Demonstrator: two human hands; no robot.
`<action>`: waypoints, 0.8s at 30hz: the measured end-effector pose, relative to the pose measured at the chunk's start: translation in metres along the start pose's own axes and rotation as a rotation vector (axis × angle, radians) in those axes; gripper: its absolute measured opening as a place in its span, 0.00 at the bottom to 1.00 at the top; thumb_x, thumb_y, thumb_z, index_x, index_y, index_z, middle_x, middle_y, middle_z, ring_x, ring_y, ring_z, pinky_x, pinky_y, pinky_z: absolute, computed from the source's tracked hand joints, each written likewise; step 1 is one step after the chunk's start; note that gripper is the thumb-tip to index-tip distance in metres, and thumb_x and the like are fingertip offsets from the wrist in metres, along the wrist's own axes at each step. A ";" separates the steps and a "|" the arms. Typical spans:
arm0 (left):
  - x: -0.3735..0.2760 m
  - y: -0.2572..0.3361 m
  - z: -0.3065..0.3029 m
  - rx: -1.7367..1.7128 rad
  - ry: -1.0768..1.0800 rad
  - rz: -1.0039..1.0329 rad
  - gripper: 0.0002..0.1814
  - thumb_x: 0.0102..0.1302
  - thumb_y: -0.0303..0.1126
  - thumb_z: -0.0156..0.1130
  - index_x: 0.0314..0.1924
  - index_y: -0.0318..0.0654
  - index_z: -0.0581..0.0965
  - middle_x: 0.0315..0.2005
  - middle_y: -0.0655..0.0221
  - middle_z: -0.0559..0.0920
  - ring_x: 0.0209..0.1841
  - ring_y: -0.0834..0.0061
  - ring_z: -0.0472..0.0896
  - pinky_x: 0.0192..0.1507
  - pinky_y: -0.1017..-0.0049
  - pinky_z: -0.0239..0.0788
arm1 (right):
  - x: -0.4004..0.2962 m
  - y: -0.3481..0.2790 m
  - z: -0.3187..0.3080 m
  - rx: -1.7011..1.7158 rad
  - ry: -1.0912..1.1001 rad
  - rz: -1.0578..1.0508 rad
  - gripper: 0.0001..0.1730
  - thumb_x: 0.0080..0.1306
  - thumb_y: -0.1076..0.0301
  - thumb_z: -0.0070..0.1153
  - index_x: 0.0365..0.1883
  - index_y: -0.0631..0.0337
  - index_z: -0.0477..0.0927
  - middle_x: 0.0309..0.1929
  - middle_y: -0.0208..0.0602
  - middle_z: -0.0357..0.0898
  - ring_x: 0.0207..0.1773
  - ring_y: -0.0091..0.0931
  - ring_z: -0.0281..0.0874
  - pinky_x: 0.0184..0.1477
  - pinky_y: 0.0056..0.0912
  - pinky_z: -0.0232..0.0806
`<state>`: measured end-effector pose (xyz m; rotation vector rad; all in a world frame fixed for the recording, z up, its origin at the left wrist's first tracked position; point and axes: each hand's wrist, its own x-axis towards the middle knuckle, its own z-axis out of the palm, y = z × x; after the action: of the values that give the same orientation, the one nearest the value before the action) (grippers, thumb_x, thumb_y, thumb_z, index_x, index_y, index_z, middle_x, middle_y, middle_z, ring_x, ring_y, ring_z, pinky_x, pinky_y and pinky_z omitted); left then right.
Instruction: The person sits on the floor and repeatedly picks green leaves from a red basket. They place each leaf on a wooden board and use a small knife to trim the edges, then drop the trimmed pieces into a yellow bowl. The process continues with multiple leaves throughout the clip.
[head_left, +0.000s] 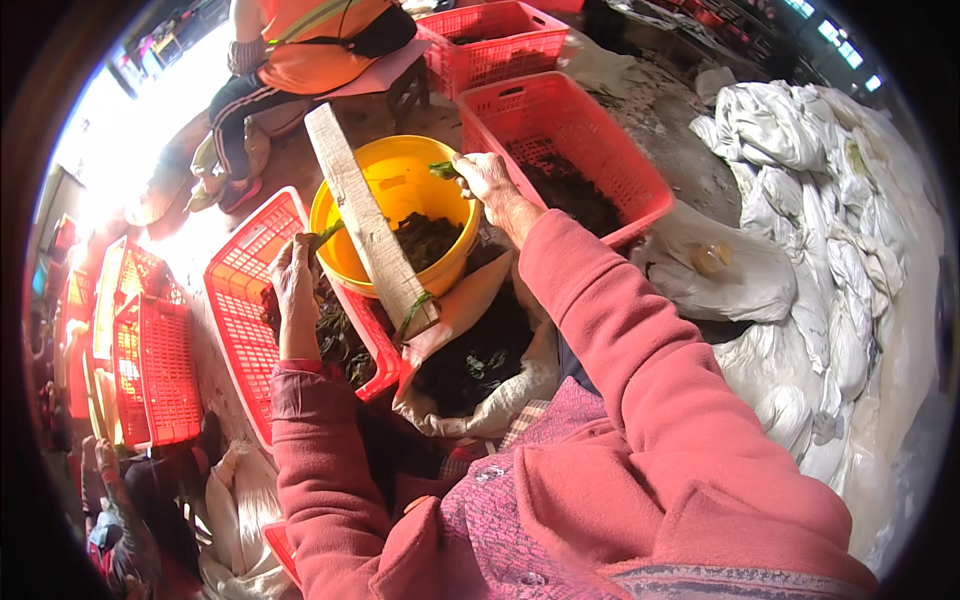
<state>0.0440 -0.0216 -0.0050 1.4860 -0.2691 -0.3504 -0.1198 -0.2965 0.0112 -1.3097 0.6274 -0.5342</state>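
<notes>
My left hand (294, 274) pinches a green leafy piece (328, 232) at the left rim of a yellow plastic bucket (403, 154). Over the bucket's right side, my right hand (489, 184) grips another green leafy piece (442, 170). A wooden board (365, 214) lies across the bucket's rim, with green string (416, 309) round its near end. Dark, wet-looking leaves (427, 238) lie in the bucket. Nearer to me, an open woven sack (525, 401) holds dark leaves with a few greener ones. Below my left hand is a red plastic crate (251, 360) with dark leaves.
A second red crate (637, 169) holding dark plant matter stands beyond my right forearm, with another crate (491, 64) behind it. White sacks (787, 150) are heaped at right. A person in an orange vest (322, 45) sits ahead. More red crates (154, 367) stand at left.
</notes>
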 end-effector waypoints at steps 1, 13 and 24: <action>-0.002 -0.001 0.005 -0.052 -0.006 -0.065 0.17 0.73 0.44 0.57 0.42 0.37 0.84 0.21 0.80 0.76 0.14 0.91 0.58 0.16 0.84 0.46 | -0.006 -0.007 -0.002 0.028 0.001 0.018 0.15 0.73 0.60 0.52 0.34 0.62 0.80 0.25 0.24 0.74 0.25 0.15 0.68 0.26 0.18 0.60; -0.025 -0.008 0.044 0.155 -0.307 -0.160 0.39 0.59 0.30 0.71 0.66 0.29 0.61 0.41 0.57 0.82 0.36 0.72 0.83 0.36 0.76 0.74 | -0.001 -0.037 -0.138 -0.384 0.501 -0.110 0.22 0.54 0.75 0.57 0.48 0.71 0.80 0.40 0.46 0.83 0.37 0.30 0.82 0.42 0.33 0.75; -0.049 -0.020 0.035 0.332 -0.293 -0.058 0.34 0.60 0.36 0.72 0.63 0.39 0.68 0.30 0.71 0.81 0.18 0.89 0.62 0.19 0.83 0.51 | -0.090 -0.026 -0.007 -0.529 -0.458 -0.411 0.12 0.63 0.68 0.63 0.43 0.63 0.84 0.38 0.36 0.84 0.42 0.26 0.82 0.47 0.29 0.73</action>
<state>-0.0162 -0.0360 -0.0205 1.7702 -0.5392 -0.5932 -0.1896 -0.2450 0.0464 -2.0086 0.1072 -0.3834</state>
